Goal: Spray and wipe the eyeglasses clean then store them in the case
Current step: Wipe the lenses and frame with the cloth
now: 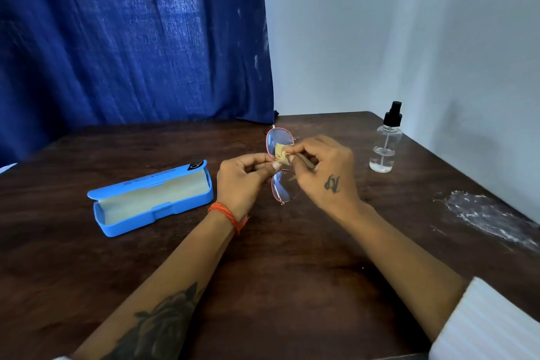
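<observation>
On open case, unreadable dark print

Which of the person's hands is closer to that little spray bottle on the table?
The right. The right hand, pressing a small cloth on the eyeglasses, sits just left of the spray bottle. The left hand holds the frame farther away, nearer the open blue case.

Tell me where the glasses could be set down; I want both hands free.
Bare wood lies between the open blue case and the left hand, and near the forearms. The right side is tighter: spray bottle, white smear.
</observation>
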Motion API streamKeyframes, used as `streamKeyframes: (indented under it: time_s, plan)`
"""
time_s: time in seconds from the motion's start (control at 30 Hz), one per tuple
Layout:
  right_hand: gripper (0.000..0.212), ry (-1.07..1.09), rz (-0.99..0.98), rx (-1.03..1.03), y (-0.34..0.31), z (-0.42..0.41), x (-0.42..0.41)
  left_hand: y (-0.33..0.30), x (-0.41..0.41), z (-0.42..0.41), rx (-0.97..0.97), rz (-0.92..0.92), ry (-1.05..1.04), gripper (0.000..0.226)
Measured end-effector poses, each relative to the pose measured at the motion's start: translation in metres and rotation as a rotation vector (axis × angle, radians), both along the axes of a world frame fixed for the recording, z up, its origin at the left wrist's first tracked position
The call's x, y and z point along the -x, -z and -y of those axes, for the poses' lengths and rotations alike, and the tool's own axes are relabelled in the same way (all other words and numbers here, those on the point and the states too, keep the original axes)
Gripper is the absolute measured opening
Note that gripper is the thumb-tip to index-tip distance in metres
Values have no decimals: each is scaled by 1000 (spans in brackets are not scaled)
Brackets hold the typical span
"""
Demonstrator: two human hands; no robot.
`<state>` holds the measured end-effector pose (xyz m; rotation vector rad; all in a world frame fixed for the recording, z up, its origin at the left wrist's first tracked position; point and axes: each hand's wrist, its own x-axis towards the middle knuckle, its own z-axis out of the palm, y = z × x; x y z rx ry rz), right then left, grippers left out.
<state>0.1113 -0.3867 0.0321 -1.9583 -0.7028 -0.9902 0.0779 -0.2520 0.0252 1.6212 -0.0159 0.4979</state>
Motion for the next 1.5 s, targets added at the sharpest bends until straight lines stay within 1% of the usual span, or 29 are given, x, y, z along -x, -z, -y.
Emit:
streamKeyframes:
  time_s: [0.1,0.17,0.27,0.3,0.37,0.43,0.47,0.53,0.63,0.67,0.73,0.9,1.07,1.17,1.27,1.3,1.33,1.4,1.47,1.5]
  plan:
    - [21,-78,22,37,-1,0,1,0,0,-1,-9,-1,-8,18]
    - [22,-111,11,59,-4,4,-1,1,-1,-3,1,0,-17,17]
    - [23,-70,-31,92,-7,11,-4,2,-4,-5,28,13,-31,12]
    - [23,-49,-67,74,-9,13,-4,2,-4,-6,47,20,-31,12]
    - [22,-46,-200,-50,-13,15,-5,1,-5,-6,99,37,-20,12]
    - [25,-112,-343,-185,-17,17,-7,0,-6,-7,134,42,-14,12]
    - [26,-150,-383,-202,-18,17,-7,0,-6,-7,146,42,-13,13]
    - [25,-206,-396,-136,-17,13,-2,1,-7,-8,157,45,4,14]
    - [17,-229,-288,12,-12,6,5,2,-7,-8,147,68,59,15]
    - [16,-237,-262,40,-11,5,5,2,-7,-8,148,78,71,15]
    - [16,-246,-279,53,-11,6,2,3,-7,-9,155,96,63,16]
    - [14,-255,-437,-7,-11,8,1,3,-8,-8,225,104,-17,14]
    - [15,-315,-727,-100,-13,10,1,1,-9,-10,387,78,-46,13]
    - [16,-380,-845,-70,-12,11,1,1,-10,-11,459,60,-38,22]
    - [18,-338,-904,-6,-12,12,1,1,-10,-12,465,48,-37,22]
    - [17,-292,-875,-33,-12,12,0,1,-10,-12,449,48,-43,22]
    - [17,-232,-799,-80,-13,12,-1,1,-10,-11,423,48,-50,20]
    - [17,-119,-535,-175,-16,11,-1,1,-10,-10,340,57,-52,14]
    - [18,-88,-281,-246,-20,10,2,2,-9,-7,240,87,-27,14]
    - [18,-94,-185,-263,-22,9,3,2,-8,-5,198,101,-3,16]
